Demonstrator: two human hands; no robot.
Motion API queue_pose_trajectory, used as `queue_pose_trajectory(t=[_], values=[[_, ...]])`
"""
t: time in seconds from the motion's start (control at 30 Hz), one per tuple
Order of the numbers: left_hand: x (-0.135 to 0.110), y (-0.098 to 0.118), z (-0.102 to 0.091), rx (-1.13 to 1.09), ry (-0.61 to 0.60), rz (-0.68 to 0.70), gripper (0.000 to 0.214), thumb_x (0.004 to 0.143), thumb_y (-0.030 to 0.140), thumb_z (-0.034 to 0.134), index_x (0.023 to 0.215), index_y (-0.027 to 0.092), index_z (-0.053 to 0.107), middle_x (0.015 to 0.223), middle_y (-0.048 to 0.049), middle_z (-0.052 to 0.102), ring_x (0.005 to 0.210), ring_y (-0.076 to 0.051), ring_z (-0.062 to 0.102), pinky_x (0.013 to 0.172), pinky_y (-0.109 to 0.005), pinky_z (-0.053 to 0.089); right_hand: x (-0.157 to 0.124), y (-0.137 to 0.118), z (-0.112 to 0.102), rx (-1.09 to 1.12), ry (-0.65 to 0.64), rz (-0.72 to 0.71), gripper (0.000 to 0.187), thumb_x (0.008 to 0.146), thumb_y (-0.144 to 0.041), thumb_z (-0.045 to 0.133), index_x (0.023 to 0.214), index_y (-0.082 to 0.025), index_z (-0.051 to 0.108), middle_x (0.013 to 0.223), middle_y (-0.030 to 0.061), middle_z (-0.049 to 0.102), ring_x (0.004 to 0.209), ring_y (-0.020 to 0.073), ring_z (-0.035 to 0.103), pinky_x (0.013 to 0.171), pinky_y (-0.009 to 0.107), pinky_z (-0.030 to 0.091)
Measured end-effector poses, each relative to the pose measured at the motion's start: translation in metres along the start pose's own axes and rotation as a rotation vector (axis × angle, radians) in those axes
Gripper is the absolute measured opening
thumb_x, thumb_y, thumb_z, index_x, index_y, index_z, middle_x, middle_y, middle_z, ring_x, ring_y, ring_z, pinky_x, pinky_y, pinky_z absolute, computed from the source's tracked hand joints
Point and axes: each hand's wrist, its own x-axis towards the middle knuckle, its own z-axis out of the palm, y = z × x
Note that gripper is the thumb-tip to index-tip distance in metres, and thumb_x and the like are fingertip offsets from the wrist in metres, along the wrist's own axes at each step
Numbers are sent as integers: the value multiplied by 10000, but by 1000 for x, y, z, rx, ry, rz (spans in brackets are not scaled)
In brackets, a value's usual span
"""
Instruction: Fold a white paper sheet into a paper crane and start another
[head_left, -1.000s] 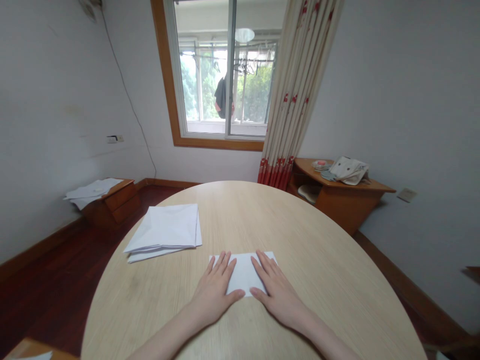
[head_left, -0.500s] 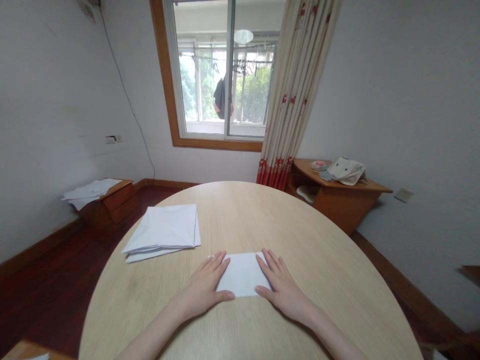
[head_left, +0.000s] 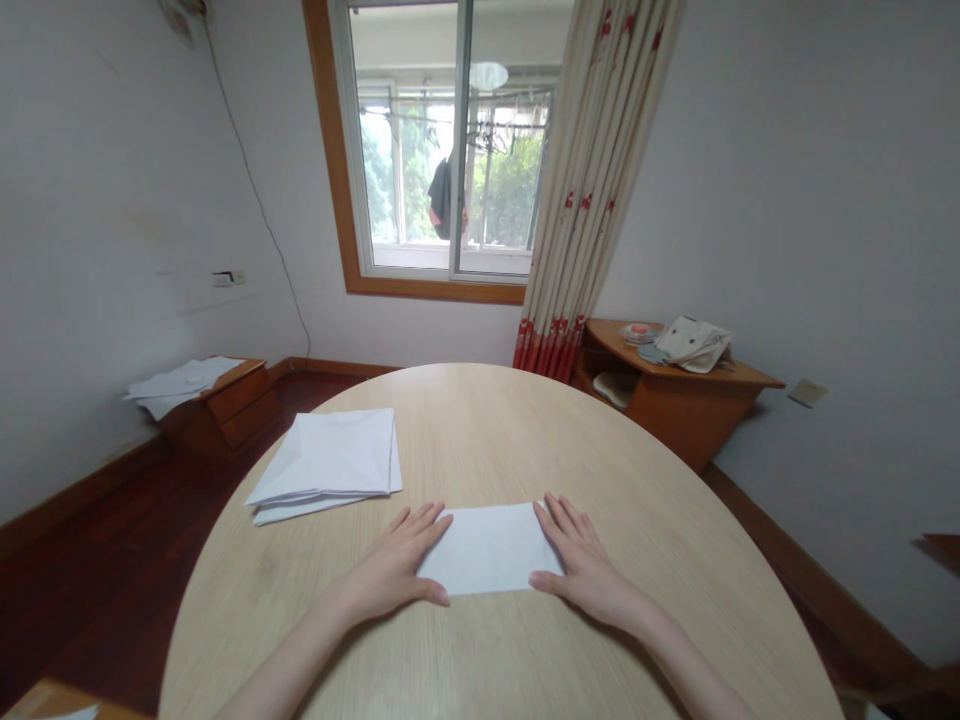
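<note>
Paper (head_left: 487,548), one white piece, on round table (head_left: 517,440).
Your left hand (head_left: 396,562) at its left end, right hand (head_left: 589,568) at its right; fingers spread apart, gripping nothing.

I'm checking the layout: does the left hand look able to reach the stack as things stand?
Probably yes: the left hand rests at the edge of the sheet, the stack lies nearby on the table, and nothing visible stands between them.

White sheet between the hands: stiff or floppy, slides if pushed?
The white sheet looks thin and lies flat, so it is probably light and may bend when lifted by an edge; its layer count is unclear. It would likely slide if pushed, since the table looks smooth.
</note>
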Motion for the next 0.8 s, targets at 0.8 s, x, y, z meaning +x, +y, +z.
queue_pose_trajectory(t=[0.8], values=[[-4,5,-3,-227,122,6,814,695,340,772,1410,240,395,1453,-78,398,1322,-282,323,1090,-412,269,7,18,7,373,261,5,644,804,-567,481,1346,-219,486,1476,99,370,1390,304,228,1131,536,83]])
